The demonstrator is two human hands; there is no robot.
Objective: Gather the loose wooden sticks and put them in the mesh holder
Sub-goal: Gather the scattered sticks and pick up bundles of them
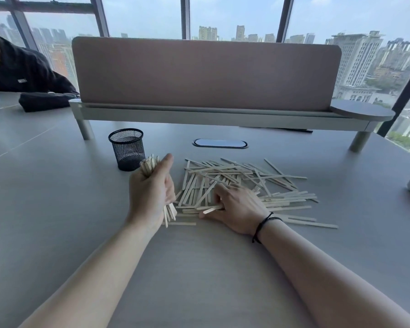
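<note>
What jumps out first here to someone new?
The sprawl of loose wooden sticks across the middle of the grey table, with the right hand pressed into its near edge. Just left of it, the left hand grips an upright bundle of sticks. The black mesh holder stands right behind that bundle and looks empty.

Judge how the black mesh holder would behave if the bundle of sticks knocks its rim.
The mesh holder looks empty, thin-walled and taller than wide, so it is probably light and apt to tip or slide on the smooth table. The bundle in the left hand looks stiff, so a knock would transfer directly.
</note>
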